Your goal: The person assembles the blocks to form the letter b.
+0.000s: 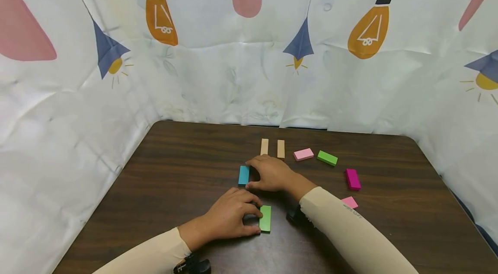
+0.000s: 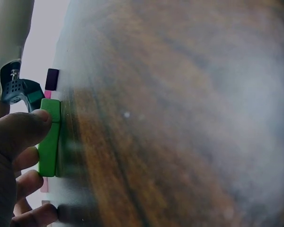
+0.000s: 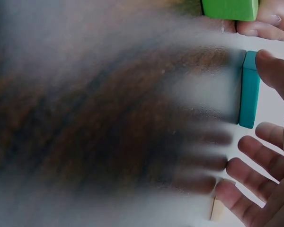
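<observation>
A light green block (image 1: 266, 222) stands on the dark table near my left hand (image 1: 233, 211), which holds it at its left side. In the left wrist view the thumb overlaps one end of this green block (image 2: 49, 146), with the fingers along its other side. Farther forward is a blue block (image 1: 243, 175), to the left of my right hand (image 1: 274, 174). The right wrist view shows the thumb at one end of the blue block (image 3: 250, 92). The right fingers are spread and loosely bent, the index near its other end.
Two tan blocks (image 1: 281, 148) are beyond my right hand. Rightward in an arc lie a pink block (image 1: 303, 154), a green block (image 1: 327, 158), a magenta block (image 1: 352, 179) and another pink block (image 1: 350, 202), partly behind the right sleeve. A printed curtain (image 1: 249, 79) hangs behind the table.
</observation>
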Demonstrator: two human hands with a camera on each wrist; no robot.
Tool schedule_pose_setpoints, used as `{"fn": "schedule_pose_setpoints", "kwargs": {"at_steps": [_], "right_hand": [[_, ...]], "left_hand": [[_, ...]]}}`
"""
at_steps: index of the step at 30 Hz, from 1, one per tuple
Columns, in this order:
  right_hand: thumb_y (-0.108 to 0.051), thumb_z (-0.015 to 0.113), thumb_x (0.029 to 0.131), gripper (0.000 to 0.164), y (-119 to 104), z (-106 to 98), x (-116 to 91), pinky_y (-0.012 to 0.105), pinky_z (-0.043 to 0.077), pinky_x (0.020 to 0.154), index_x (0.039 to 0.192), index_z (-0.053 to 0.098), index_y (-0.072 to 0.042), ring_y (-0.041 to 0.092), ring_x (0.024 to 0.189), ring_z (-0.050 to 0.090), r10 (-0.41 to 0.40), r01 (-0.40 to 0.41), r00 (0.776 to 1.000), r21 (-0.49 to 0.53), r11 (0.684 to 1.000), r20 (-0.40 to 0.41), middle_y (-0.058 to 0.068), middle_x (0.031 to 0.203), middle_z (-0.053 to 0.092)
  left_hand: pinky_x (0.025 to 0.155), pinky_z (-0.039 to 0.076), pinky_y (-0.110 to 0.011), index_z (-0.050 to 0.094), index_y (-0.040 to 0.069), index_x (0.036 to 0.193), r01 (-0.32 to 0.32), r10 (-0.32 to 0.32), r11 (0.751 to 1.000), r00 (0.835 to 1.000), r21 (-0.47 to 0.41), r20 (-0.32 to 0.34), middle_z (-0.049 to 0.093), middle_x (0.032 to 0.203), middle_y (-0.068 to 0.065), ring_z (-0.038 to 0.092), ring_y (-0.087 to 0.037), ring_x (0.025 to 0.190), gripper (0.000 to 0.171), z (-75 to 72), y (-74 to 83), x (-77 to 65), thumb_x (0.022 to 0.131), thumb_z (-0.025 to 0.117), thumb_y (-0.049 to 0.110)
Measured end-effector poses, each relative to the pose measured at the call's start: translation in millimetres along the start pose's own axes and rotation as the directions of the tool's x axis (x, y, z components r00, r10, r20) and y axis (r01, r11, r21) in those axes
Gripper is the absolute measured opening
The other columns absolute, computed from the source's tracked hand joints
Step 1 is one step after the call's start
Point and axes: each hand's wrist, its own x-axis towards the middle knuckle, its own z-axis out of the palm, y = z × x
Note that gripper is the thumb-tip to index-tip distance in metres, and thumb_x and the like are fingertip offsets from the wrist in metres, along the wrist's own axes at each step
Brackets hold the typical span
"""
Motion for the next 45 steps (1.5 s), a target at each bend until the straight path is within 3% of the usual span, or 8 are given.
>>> {"fn": "schedule_pose_setpoints", "kwargs": {"at_steps": [17,28,38,45], "right_hand": [[-0.056,0.072,0.09,0.069,-2,3,6,0.043,0.048,0.101,0.145,0.058,-0.016,0.023,0.131,0.053,-0.006,0.006,1.0,-0.023,1.0,-0.005,0.003,0.141,0.059],[-0.054,0.077,0.083,0.06,4,0,-1,0.031,0.05,0.079,0.129,0.066,-0.017,0.013,0.106,0.052,0.038,-0.036,0.998,0.052,0.998,-0.052,-0.004,0.119,0.064],[-0.051,0.079,0.084,0.062,13,-12,-23,0.038,0.051,0.087,0.134,0.063,-0.018,0.016,0.118,0.052,0.089,-0.082,0.995,0.12,0.989,-0.049,-0.001,0.126,0.061],[-0.052,0.08,0.083,0.064,22,-15,-39,0.038,0.051,0.091,0.134,0.063,-0.016,0.015,0.117,0.054,0.084,-0.075,0.994,0.123,0.99,-0.065,-0.003,0.124,0.062]], "left_hand": [[0.091,0.046,-0.037,0.08,0.029,0.103,0.01,-0.01,1.0,1.0,-0.006,-0.003,0.067,0.119,0.01,0.06,-0.012,0.115,0.028,1.4,-0.1,-0.8,0.084,0.081,0.05],[0.089,0.046,-0.036,0.08,0.03,0.101,0.008,-0.008,1.0,1.0,-0.007,-0.015,0.067,0.118,0.011,0.06,-0.011,0.112,0.028,2.5,0.3,-0.1,0.082,0.083,0.051],[0.091,0.046,-0.036,0.08,0.029,0.101,0.003,-0.003,1.0,1.0,-0.007,-0.011,0.067,0.117,0.011,0.061,-0.011,0.109,0.029,2.8,0.0,0.5,0.083,0.082,0.05],[0.091,0.046,-0.036,0.081,0.029,0.103,0.01,-0.01,1.0,1.0,0.006,0.004,0.068,0.117,0.01,0.061,-0.012,0.109,0.029,0.4,-0.3,0.6,0.084,0.081,0.051]]}}
